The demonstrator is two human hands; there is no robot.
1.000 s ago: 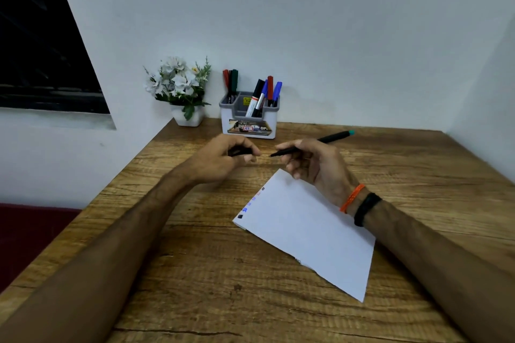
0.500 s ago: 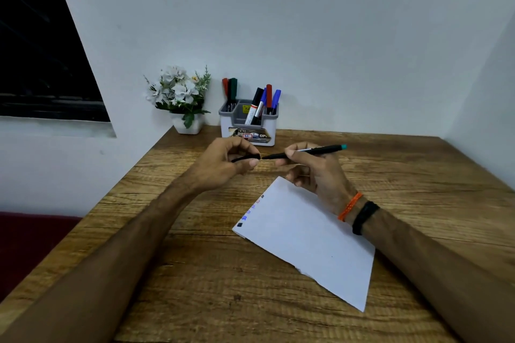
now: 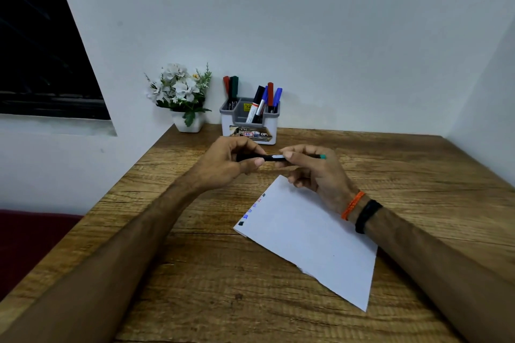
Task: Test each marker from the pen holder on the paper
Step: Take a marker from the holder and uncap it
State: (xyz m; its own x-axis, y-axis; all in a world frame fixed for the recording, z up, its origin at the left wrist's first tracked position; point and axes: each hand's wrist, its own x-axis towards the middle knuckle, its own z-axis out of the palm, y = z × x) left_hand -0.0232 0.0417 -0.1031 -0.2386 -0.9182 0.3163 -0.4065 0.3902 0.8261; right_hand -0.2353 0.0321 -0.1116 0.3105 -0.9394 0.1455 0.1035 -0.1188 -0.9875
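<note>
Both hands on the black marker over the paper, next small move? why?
Probably carry it back to the pen holder and drop it in. The left hand grips the cap end and the right hand the barrel of the black marker, which looks joined end to end, seemingly capped. The paper already bears marks along its left edge.

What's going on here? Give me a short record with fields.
left hand: grips the black marker's cap end
right hand: holds the marker's barrel, teal tip sticking out
paper: lies flat on the table, small colour marks along its left edge
pen holder: at the wall, several markers upright
flower pot: left of holder
</note>
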